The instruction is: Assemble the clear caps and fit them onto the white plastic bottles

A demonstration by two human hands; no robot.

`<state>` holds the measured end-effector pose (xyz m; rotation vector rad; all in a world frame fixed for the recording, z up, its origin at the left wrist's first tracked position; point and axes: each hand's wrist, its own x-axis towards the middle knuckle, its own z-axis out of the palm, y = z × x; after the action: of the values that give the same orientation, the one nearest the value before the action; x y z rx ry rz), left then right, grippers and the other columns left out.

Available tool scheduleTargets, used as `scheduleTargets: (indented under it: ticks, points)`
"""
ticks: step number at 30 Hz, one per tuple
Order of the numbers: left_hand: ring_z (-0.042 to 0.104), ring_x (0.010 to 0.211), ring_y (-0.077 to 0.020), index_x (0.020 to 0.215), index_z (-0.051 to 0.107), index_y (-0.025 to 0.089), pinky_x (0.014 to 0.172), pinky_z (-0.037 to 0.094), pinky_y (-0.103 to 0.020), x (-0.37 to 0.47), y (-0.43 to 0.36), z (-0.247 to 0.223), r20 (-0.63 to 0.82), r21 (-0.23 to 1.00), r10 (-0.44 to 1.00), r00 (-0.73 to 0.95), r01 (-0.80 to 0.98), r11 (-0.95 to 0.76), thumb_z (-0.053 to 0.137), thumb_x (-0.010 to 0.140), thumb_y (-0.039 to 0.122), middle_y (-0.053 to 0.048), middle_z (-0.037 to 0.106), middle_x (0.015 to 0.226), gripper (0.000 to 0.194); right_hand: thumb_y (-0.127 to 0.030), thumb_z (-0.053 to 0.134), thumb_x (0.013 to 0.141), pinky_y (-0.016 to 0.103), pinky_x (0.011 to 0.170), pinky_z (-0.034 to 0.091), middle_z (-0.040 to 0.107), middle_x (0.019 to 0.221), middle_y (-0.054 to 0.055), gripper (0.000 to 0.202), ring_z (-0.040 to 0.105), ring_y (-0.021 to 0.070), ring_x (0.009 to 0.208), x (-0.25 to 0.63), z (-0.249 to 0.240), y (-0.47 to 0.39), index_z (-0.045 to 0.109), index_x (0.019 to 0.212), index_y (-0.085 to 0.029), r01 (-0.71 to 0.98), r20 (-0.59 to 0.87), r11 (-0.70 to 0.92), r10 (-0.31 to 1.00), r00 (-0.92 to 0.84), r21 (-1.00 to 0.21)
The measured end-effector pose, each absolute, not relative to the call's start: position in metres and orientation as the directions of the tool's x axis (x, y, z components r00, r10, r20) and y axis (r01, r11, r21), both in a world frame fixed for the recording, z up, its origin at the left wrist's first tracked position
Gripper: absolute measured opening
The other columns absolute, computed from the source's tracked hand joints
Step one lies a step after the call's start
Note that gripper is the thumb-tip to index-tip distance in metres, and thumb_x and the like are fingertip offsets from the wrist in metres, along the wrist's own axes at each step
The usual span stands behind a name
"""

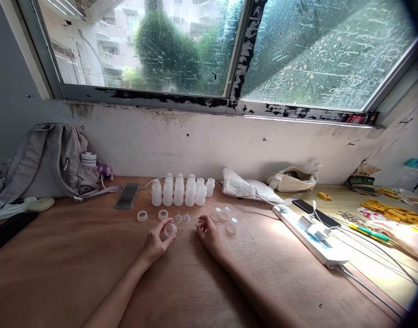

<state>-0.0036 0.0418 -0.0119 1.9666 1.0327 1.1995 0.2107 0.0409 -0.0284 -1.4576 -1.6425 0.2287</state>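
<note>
My left hand [157, 241] holds a clear round ring-like part [170, 229] between thumb and fingers, a little above the brown table [181, 282]. My right hand [208, 231] is at the table to its right, fingers curled together around a small clear piece [199, 222] that is mostly hidden. Beyond my hands lie two whitish rings [142, 216] [163, 214] and two small clear pieces [178, 217] [186, 217]. Several clear round caps [230, 227] lie right of my right hand. Several frosted white bottles [179, 191] stand upright behind these parts.
A grey backpack [51, 159] leans at the back left. White plastic packaging [246, 187] and a beige pouch [292, 179] lie by the wall. A power strip [309, 234] with cables, a black phone [314, 213] and another person's hand [400, 234] are at the right.
</note>
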Motion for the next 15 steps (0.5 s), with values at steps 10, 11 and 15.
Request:
scheduleTargets:
  ticks: [10, 11, 15]
  points:
    - [0.055, 0.085, -0.0175, 0.099, 0.055, 0.022, 0.070, 0.046, -0.028, 0.016, 0.021, -0.002, 0.478, 0.748, 0.805, 0.351, 0.318, -0.583, 0.064, 0.067, 0.028, -0.005, 0.055, 0.097, 0.033, -0.008, 0.048, 0.070, 0.024, 0.059, 0.045, 0.052, 0.076, 0.002, 0.027, 0.051, 0.0125, 0.062, 0.183, -0.023, 0.007, 0.054, 0.094, -0.019, 0.604, 0.495, 0.389, 0.869, 0.010, -0.695]
    - [0.055, 0.082, -0.0164, 0.099, 0.055, 0.022, 0.069, 0.046, -0.028, 0.017, 0.021, -0.002, 0.476, 0.750, 0.808, 0.349, 0.319, -0.580, 0.064, 0.067, 0.027, -0.004, 0.055, 0.097, 0.033, -0.008, 0.048, 0.070, 0.024, 0.059, 0.045, 0.053, 0.077, 0.002, 0.028, 0.051, 0.0125, 0.063, 0.180, -0.022, 0.005, 0.054, 0.094, -0.019, 0.589, 0.494, 0.403, 0.869, -0.008, -0.700]
    - [0.055, 0.079, -0.0148, 0.097, 0.054, 0.021, 0.067, 0.046, -0.026, 0.019, 0.020, -0.004, 0.448, 0.763, 0.816, 0.364, 0.320, -0.562, 0.063, 0.067, 0.023, -0.003, 0.056, 0.095, 0.031, -0.007, 0.047, 0.069, 0.025, 0.061, 0.045, 0.054, 0.078, 0.003, 0.029, 0.052, 0.0129, 0.065, 0.174, -0.021, -0.001, 0.054, 0.094, -0.019, 0.548, 0.510, 0.452, 0.858, -0.053, -0.703]
